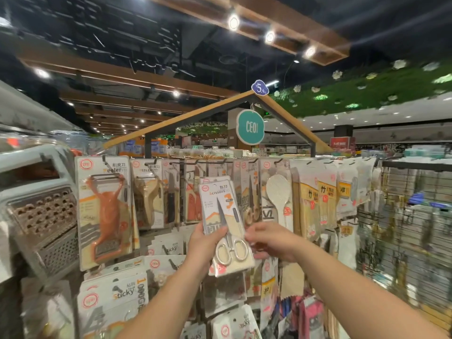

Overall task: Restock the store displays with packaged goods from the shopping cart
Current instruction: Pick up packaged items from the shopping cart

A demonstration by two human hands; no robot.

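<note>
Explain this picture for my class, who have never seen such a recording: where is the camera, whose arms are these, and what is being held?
There is no machine here. A person wears one wide-angle camera on the head, so both arms reach in from below. The left hand grips a carded pack of scissors by its edge; the right hand pinches the other edge. Behind stands a display rack of hooks hung with kitchen goods: an orange peeler pack to the left, a white rice paddle to the right. The shopping cart is not in view.

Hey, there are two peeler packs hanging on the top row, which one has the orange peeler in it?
The leftmost peeler pack, beside the metal grater. Its peeler is bright orange; the pack to its right holds a beige one.
</note>
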